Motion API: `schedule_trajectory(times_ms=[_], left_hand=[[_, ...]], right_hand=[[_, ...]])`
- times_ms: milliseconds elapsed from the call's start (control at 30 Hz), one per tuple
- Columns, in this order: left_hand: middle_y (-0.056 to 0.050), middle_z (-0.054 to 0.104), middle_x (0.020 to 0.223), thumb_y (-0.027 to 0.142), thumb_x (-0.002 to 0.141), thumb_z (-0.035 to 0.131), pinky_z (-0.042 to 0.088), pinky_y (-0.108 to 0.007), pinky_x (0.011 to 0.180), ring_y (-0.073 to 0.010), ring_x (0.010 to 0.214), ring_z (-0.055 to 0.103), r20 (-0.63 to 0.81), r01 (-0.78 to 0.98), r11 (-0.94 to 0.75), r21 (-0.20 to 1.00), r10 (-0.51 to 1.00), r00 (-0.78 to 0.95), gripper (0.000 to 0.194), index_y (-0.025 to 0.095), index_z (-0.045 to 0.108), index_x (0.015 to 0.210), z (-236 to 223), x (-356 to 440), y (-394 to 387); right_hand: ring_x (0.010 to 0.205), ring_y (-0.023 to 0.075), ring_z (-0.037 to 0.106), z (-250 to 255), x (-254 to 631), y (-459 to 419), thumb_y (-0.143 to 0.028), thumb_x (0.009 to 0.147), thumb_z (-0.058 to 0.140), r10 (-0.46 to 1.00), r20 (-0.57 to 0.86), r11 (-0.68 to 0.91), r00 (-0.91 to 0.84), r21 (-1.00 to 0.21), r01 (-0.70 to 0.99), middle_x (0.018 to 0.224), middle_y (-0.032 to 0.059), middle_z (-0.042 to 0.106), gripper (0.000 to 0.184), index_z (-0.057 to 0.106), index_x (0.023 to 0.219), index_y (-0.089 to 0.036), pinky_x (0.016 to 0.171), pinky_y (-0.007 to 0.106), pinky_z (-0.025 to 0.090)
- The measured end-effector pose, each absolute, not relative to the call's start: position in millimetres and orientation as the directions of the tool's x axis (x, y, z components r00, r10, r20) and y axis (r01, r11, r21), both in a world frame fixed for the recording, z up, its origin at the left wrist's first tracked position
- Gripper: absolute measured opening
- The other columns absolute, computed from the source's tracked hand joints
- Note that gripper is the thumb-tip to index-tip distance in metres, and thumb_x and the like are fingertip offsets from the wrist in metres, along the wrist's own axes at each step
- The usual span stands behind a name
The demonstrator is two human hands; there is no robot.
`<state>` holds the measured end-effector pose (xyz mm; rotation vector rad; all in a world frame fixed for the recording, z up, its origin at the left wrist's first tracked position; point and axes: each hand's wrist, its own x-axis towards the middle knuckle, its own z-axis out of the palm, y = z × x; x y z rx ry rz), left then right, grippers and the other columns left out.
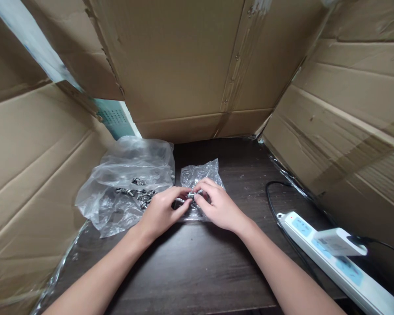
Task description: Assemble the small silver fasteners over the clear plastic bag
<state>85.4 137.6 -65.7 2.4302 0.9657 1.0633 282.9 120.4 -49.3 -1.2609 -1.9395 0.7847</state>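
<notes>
Both forearms reach in from the bottom edge and meet at the middle of the dark wooden table (197, 271). Left hand (160, 212) lies palm down, fingers curled narrow, tips pinching a small metal fitting (191, 195). Right hand (218, 205) mirrors it, fingers bent close, gripping the same fitting from the other side. The fitting sits between the two hands, just above a small clear plastic bag (198, 175). A larger clear bag (128, 188) holding more metal pieces lies just left. White power strip (335, 258) well apart to the right. Cardboard walls (184, 61) surround.
</notes>
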Motion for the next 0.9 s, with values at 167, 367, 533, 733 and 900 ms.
schedule_trajectory(times_ms=[167,367,533,733,900], left_hand=[[-0.003,0.074,0.094,0.019,0.093,0.063,0.057,-0.027,0.077,-0.0152,0.080,0.071,0.515,0.449,-0.715,0.535,0.698,0.498,0.020,0.018,0.066,0.113,-65.8,85.7,136.4],[-0.003,0.073,0.092,0.020,0.093,0.063,0.056,-0.027,0.076,-0.0149,0.080,0.070,0.506,0.457,-0.706,0.540,0.707,0.494,0.018,0.018,0.065,0.111,-65.6,85.1,136.0],[-0.004,0.072,0.091,0.022,0.094,0.062,0.056,-0.029,0.076,-0.0163,0.081,0.069,0.492,0.473,-0.704,0.530,0.709,0.505,0.017,0.018,0.065,0.110,-64.8,85.5,135.8],[-0.004,0.072,0.094,0.023,0.093,0.061,0.056,-0.030,0.078,-0.0175,0.084,0.069,0.498,0.490,-0.701,0.518,0.713,0.492,0.016,0.018,0.063,0.108,-62.9,86.2,134.2],[-0.006,0.072,0.101,0.026,0.090,0.066,0.056,-0.031,0.080,-0.0191,0.088,0.070,0.511,0.503,-0.711,0.492,0.703,0.494,0.026,0.018,0.061,0.114,-61.9,86.3,134.6]], right_hand=[[0.089,0.0154,0.056,-48.6,283.3,119.8,-0.018,0.098,0.046,0.929,0.223,0.353,-0.295,-0.773,0.527,0.101,0.0031,0.057,0.012,0.057,0.093,-0.019,0.080,0.032,0.043],[0.088,0.0152,0.055,-48.0,284.3,118.4,-0.024,0.103,0.041,0.923,0.222,0.369,-0.314,-0.745,0.556,0.099,0.0021,0.056,0.018,0.054,0.092,-0.020,0.080,0.032,0.042],[0.083,0.0157,0.053,-51.9,283.1,119.8,-0.027,0.105,0.036,0.911,0.230,0.395,-0.343,-0.728,0.560,0.092,0.0024,0.054,0.025,0.050,0.086,-0.020,0.078,0.032,0.041],[0.079,0.0155,0.050,-54.3,282.1,120.9,-0.028,0.106,0.036,0.900,0.267,0.422,-0.344,-0.727,0.542,0.086,0.0017,0.052,0.029,0.047,0.080,-0.020,0.075,0.032,0.040],[0.078,0.0153,0.051,-50.3,280.4,121.0,-0.026,0.105,0.038,0.902,0.274,0.416,-0.333,-0.756,0.506,0.082,0.0012,0.051,0.030,0.046,0.077,-0.020,0.073,0.031,0.039]])
